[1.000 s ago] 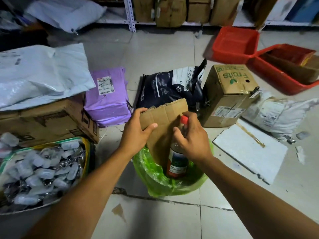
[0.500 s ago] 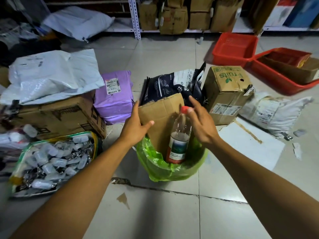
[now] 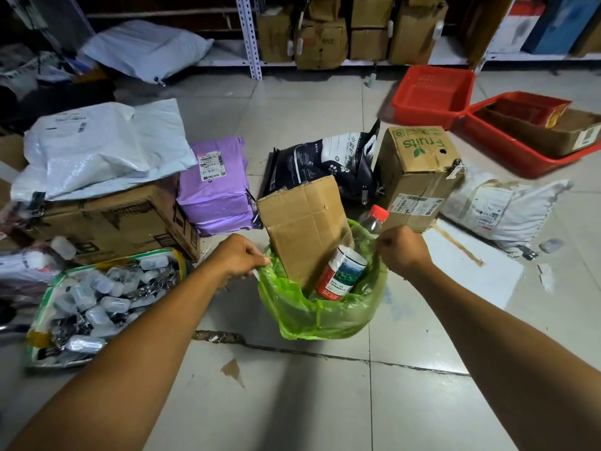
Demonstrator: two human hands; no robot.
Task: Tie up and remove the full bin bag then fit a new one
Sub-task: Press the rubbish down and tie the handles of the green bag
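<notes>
A translucent green bin bag (image 3: 320, 315) lines a small bin on the tiled floor, its rim folded over the outside. A folded cardboard piece (image 3: 304, 227) stands upright in it, beside a clear plastic bottle (image 3: 344, 271) with a red cap and a red-and-white label, leaning right. My left hand (image 3: 239, 257) pinches the bag's rim on the left side. My right hand (image 3: 401, 252) is closed on the rim at the right, just below the bottle's cap. The bin itself is hidden by the bag.
Close behind the bin lie a purple parcel (image 3: 216, 185), a dark pet-food bag (image 3: 325, 162) and a "fruits" carton (image 3: 418, 172). A tray of small plastic items (image 3: 100, 302) sits left, a white board (image 3: 471, 266) right, red crates (image 3: 434, 94) far right, shelving at the back.
Both hands left the cardboard and the bottle and dropped to the bag's rim, one on each side. The bottle now leans further right.
</notes>
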